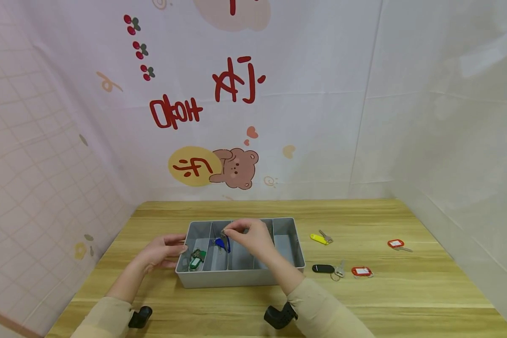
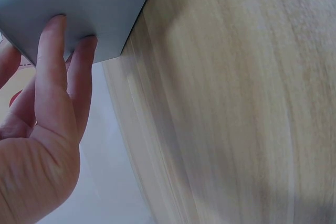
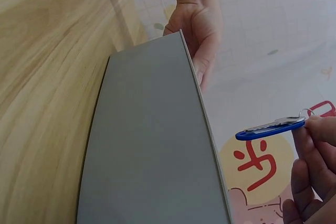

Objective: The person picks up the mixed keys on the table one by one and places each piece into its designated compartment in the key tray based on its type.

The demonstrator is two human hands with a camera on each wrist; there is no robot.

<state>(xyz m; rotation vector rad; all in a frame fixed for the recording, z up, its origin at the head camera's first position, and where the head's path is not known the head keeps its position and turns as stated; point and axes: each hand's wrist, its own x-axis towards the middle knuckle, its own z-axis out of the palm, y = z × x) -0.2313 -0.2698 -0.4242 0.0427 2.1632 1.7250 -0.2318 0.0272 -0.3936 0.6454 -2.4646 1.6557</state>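
The blue tag (image 3: 254, 135) hangs over the gray tray (image 1: 219, 280), at the second compartment (image 1: 215, 262) from the left, long axis steep, free end pointing down. It is slim and round-ended, a metal key (image 3: 283, 121) flat along it. The right hand (image 1: 251, 237) pinches its ring end; the left hand (image 1: 162, 253) lays extended fingers against the tray's smooth outer wall.

plain grey box (image 1: 228, 279), blue key tag (image 3: 268, 130), green key tags (image 1: 195, 263), yellow key tag (image 1: 318, 239), black key tag (image 1: 323, 268), red-and-white key tags (image 1: 362, 272), light wood-grain table (image 1: 194, 305), beige sleeves (image 1: 325, 305), white backdrop (image 1: 317, 94) with red lettering (image 1: 234, 80) and pinkish-brown bear print (image 1: 238, 169)
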